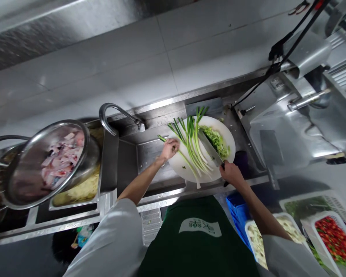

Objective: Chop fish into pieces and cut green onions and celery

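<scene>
My right hand (233,175) is closed around the handle of a kitchen knife (210,147), its broad blade lying along the white round cutting board (177,166). To the blade's right is a pile of chopped greens (217,139). Several long spring onions (190,140) lie on the board to the left of the knife, green tops toward the wall and pale ends toward me. At the board's left edge, my left hand (170,149) is closed on a single spring onion (187,160), whose green tip sticks out past the fingers.
The board spans a steel sink (150,156) with a curved faucet (119,109). At left, a steel bowl (88,142) of raw meat pieces rests above a tray (76,192) of pale slices. Another cleaver (271,148) lies at right, near a container (334,236) of cut red peppers.
</scene>
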The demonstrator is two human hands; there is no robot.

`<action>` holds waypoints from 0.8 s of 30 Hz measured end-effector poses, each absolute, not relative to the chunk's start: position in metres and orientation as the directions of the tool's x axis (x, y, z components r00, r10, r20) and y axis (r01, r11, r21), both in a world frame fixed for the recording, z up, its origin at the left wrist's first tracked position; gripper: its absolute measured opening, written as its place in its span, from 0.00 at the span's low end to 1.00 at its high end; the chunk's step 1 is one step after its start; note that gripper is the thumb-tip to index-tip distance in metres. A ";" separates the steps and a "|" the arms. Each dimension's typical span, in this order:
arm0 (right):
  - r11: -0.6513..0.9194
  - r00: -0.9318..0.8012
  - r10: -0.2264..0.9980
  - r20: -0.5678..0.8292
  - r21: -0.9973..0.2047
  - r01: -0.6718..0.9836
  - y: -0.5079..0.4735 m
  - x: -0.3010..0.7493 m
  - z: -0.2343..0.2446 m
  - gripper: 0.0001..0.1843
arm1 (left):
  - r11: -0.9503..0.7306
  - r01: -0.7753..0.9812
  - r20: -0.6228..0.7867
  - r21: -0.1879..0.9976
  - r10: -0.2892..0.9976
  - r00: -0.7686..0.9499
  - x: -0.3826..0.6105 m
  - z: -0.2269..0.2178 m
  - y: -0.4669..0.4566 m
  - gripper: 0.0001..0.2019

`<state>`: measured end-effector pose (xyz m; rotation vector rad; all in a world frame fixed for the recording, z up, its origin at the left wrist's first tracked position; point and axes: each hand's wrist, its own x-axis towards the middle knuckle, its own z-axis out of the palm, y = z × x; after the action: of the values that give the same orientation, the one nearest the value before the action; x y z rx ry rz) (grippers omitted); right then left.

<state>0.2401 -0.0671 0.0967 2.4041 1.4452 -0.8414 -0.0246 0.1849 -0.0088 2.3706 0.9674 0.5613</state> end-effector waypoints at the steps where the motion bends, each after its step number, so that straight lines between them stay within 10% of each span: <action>1: -0.472 0.330 0.764 -0.555 -0.131 0.872 -0.065 0.240 0.095 0.21 | -0.621 0.518 0.155 0.588 0.715 0.681 -0.030 -0.011 0.184 0.03; 7: -0.401 0.258 0.816 -0.517 -0.185 0.897 -0.052 0.236 0.081 0.21 | -0.668 0.560 0.183 0.491 0.707 0.683 -0.056 -0.011 0.162 0.12; 16: -0.418 0.267 0.802 -0.535 -0.181 0.890 -0.052 0.237 0.078 0.23 | -0.929 0.056 -0.216 0.366 -0.027 0.976 0.026 0.026 0.175 0.45; 24: -0.404 0.256 0.814 -0.521 -0.191 0.895 -0.050 0.238 0.080 0.19 | -0.966 0.044 -0.192 0.254 -0.005 0.981 0.029 0.020 0.185 0.23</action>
<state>0.2379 -0.0501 0.0797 2.3724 1.6268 -0.8444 0.0287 0.1846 0.0197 2.8678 0.0289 -0.2784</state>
